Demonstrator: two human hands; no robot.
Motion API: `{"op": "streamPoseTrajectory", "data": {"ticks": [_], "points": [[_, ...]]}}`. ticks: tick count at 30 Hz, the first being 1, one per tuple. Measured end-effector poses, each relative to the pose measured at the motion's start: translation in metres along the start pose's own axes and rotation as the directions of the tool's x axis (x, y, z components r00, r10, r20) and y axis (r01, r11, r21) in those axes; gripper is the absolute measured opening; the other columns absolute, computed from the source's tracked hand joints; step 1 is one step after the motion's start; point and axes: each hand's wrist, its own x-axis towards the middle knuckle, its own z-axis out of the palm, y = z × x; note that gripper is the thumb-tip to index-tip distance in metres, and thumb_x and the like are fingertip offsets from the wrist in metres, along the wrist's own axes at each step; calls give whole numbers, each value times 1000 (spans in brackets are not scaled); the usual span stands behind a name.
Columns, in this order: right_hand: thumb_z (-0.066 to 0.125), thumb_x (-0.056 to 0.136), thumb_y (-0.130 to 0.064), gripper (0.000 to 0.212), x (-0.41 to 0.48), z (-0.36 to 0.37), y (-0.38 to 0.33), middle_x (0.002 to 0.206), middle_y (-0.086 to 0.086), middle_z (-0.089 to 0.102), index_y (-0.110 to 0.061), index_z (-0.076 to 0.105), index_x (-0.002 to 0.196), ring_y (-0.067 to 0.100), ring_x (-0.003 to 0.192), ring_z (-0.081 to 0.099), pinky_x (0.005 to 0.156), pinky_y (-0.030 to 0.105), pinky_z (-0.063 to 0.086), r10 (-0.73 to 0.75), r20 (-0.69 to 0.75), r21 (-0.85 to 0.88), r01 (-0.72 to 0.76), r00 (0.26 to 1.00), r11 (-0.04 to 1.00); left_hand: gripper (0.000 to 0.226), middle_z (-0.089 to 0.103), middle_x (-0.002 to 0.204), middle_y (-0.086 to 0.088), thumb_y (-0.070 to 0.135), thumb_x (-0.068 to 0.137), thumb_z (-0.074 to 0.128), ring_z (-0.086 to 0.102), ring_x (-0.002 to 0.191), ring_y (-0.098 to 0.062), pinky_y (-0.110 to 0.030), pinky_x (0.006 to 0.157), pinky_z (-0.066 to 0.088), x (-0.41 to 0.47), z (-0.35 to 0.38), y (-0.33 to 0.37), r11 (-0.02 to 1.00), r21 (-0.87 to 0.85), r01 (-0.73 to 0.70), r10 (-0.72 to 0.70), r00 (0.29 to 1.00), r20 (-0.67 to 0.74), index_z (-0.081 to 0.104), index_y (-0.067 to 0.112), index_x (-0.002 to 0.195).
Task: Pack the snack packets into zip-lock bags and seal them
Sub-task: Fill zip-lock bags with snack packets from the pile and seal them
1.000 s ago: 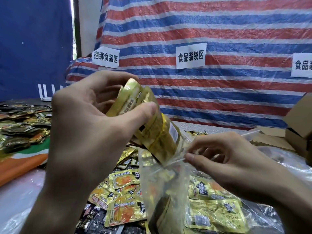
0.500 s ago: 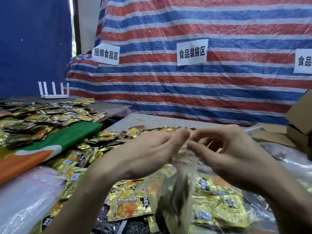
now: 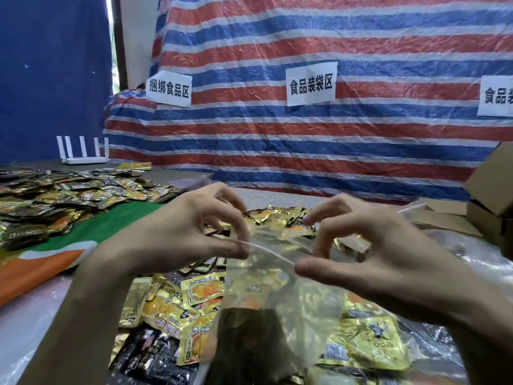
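Note:
A clear zip-lock bag (image 3: pixel 266 295) hangs between my two hands, with several gold and dark snack packets inside it. My left hand (image 3: pixel 194 234) pinches the left end of the bag's zip strip between thumb and fingertips. My right hand (image 3: pixel 369 254) pinches the strip further right, thumb in front and forefinger behind. The white zip line runs stretched between the two pinches. Loose gold snack packets (image 3: pixel 194 298) lie heaped on the table under and around the bag.
A second spread of packets (image 3: pixel 55 201) covers a green and orange cloth (image 3: pixel 91 234) at the left. Cardboard boxes (image 3: pixel 488 201) stand at the right. A white router (image 3: pixel 83 151) sits at the back left. A striped tarp (image 3: pixel 305 134) hangs behind.
My left hand held a bundle of gold packets above the bag mouth, then dropped them in. Both hands came together at the zip and have since slid apart along it.

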Motion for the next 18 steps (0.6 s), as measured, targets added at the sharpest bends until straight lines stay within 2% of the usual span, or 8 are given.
{"op": "streamPoseTrajectory", "data": {"ticks": [3, 5, 6, 9, 11, 13, 16, 18], "points": [[74, 74, -59, 29, 7, 8, 11, 112, -22, 60, -31, 71, 81, -4, 110, 54, 98, 30, 47, 130, 236, -88, -112, 963, 990, 9, 59, 102, 24, 45, 67, 78, 62, 92, -2, -17, 77, 52, -1, -3, -6, 997, -34, 63, -61, 997, 36, 75, 38, 71], [76, 80, -47, 20, 8, 8, 14, 100, -13, 69, -28, 73, 84, 2, 98, 63, 90, 39, 54, 181, 297, -68, -168, 937, 983, 8, 64, 98, 19, 43, 67, 79, 63, 88, -4, -21, 75, 54, -5, -9, -13, 994, -38, 103, -101, 993, 58, 77, 36, 72], [77, 82, -41, 15, 7, 6, 14, 92, -10, 72, -26, 74, 83, 4, 89, 67, 85, 38, 56, 183, 305, -29, -183, 935, 983, 9, 67, 96, 16, 43, 68, 79, 64, 87, -7, -24, 75, 54, -8, -13, -16, 991, -47, 127, -123, 989, 80, 77, 37, 74], [73, 86, -36, 13, 6, 4, 12, 79, -16, 72, -23, 77, 85, 1, 75, 65, 70, 19, 52, 132, 262, 35, -146, 956, 989, 9, 73, 93, 10, 40, 78, 75, 67, 85, -8, -22, 74, 54, -17, -23, -22, 985, -111, 129, -111, 981, 158, 78, 38, 86], [70, 89, -34, 12, 4, 2, 10, 78, -17, 71, -26, 78, 89, -2, 71, 62, 65, 13, 46, 98, 244, 65, -117, 965, 991, 12, 74, 92, 6, 33, 82, 72, 69, 87, -12, -26, 77, 56, -21, -28, -23, 982, -156, 103, -77, 983, 165, 79, 36, 91], [72, 88, -27, 8, 2, 0, 9, 79, -8, 72, -28, 79, 90, 5, 70, 64, 63, 18, 49, 60, 229, 129, -92, 972, 987, 16, 72, 88, 0, 25, 81, 74, 69, 85, -18, -33, 77, 58, -22, -30, -24, 980, -188, 68, -42, 989, 141, 79, 33, 94], [82, 76, -14, 15, 1, -4, 6, 72, 12, 71, -21, 79, 89, 17, 59, 66, 55, 25, 53, 19, 117, 326, -56, 993, 944, 28, 70, 80, -6, 20, 75, 84, 69, 76, -19, -26, 69, 57, -25, -35, -26, 958, -284, 50, -33, 997, 66, 77, 28, 102], [86, 66, -17, 25, -1, -7, 7, 69, 15, 71, -20, 78, 90, 20, 55, 66, 53, 25, 53, 49, 61, 388, -69, 997, 919, 32, 72, 80, -10, 27, 69, 90, 71, 75, -23, -25, 68, 58, -27, -39, -27, 933, -347, 94, -78, 995, 60, 77, 22, 98]]}}
